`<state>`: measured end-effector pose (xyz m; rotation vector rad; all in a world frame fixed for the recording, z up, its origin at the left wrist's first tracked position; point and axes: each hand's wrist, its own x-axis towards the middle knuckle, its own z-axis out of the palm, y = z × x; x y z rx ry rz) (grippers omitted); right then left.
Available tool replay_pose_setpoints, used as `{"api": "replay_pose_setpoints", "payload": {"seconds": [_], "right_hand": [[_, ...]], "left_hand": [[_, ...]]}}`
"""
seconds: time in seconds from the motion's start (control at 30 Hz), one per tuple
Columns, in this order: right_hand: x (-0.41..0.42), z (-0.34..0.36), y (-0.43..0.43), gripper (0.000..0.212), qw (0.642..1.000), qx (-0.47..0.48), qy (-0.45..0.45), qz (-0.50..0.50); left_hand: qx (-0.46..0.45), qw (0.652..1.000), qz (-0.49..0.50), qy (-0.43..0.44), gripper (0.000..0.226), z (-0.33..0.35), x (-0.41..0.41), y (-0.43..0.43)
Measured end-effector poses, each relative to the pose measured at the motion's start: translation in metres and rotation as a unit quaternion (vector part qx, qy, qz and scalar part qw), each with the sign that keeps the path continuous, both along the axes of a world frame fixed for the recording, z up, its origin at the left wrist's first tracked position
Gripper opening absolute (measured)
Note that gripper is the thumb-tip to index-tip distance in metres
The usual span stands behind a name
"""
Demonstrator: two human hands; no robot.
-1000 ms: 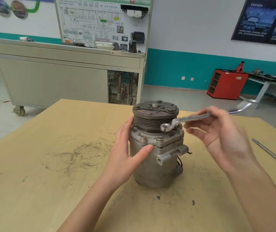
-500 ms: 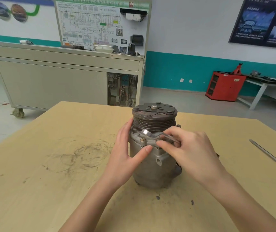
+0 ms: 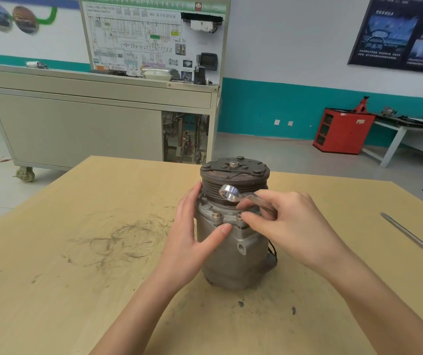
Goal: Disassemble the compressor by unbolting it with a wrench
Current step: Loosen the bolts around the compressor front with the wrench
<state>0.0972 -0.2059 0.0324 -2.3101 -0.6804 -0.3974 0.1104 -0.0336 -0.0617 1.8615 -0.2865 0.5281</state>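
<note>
A grey metal compressor (image 3: 233, 254) stands upright on the wooden table (image 3: 77, 265), its dark pulley and clutch plate on top. Bolts sit along its flange; one bolt (image 3: 216, 215) shows at the front. My left hand (image 3: 192, 239) grips the compressor's left side, thumb across the body. My right hand (image 3: 289, 226) holds a silver ring wrench (image 3: 231, 193) by its shaft, the ring end lifted against the pulley. A fingertip of that hand touches a second flange bolt (image 3: 240, 217).
A long metal rod (image 3: 415, 239) lies on the table at the right. Dark smudges mark the tabletop left of the compressor. Beyond the table stand a grey wheeled training bench (image 3: 90, 124), a red cabinet (image 3: 341, 131) and a white bench.
My right hand brought the wrench in from the upper right to the flange. The ring end now sits raised by the pulley, and a fingertip has reached the flange bolt. The left hand stayed put.
</note>
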Motion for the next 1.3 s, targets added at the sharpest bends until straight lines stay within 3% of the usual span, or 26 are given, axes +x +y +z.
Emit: {"api": "replay_pose_setpoints", "payload": {"seconds": [0.13,0.23,0.33,0.47,0.53,0.63,0.73,0.87,1.07,1.2,1.3], "right_hand": [[-0.011,0.009,-0.007,0.026,0.975,0.203,-0.085,-0.005],[-0.016,0.026,-0.029,0.041,0.952,0.236,-0.191,-0.029],[-0.02,0.03,-0.041,0.055,0.953,0.277,-0.122,0.002],[-0.024,0.012,-0.042,0.036,0.965,0.229,-0.069,0.107],[-0.028,0.005,-0.041,0.028,0.974,0.17,-0.09,0.12],[-0.034,-0.004,-0.04,0.023,0.978,0.077,-0.154,0.119],[-0.04,-0.014,-0.04,0.025,0.98,0.034,-0.162,0.11],[-0.049,-0.028,-0.039,0.023,0.983,0.067,-0.162,0.06],[-0.048,-0.05,-0.031,0.023,0.958,0.282,-0.018,0.045],[-0.019,-0.047,-0.044,0.021,0.885,0.426,0.156,0.105],[0.013,-0.029,-0.051,0.015,0.823,0.454,0.314,0.136]], "left_hand": [[0.003,1.0,-0.001,0.003,0.09,0.001,0.0,0.0],[0.004,1.0,-0.005,0.008,0.087,0.001,0.0,0.001],[0.004,1.0,-0.007,0.009,0.083,0.001,-0.001,0.001],[0.004,1.0,-0.008,0.006,0.081,0.001,-0.001,0.001],[0.003,1.0,-0.007,0.006,0.083,0.001,0.0,0.001],[0.005,1.0,-0.005,0.004,0.081,0.001,-0.001,0.0],[0.005,1.0,-0.004,0.002,0.08,0.001,-0.001,0.0],[0.004,1.0,-0.004,0.005,0.083,0.001,-0.001,0.0],[0.006,1.0,-0.004,0.008,0.082,0.002,-0.001,0.0],[0.002,1.0,-0.008,0.004,0.082,0.001,0.0,0.0],[0.0,1.0,-0.009,0.004,0.083,0.001,0.0,0.0]]}}
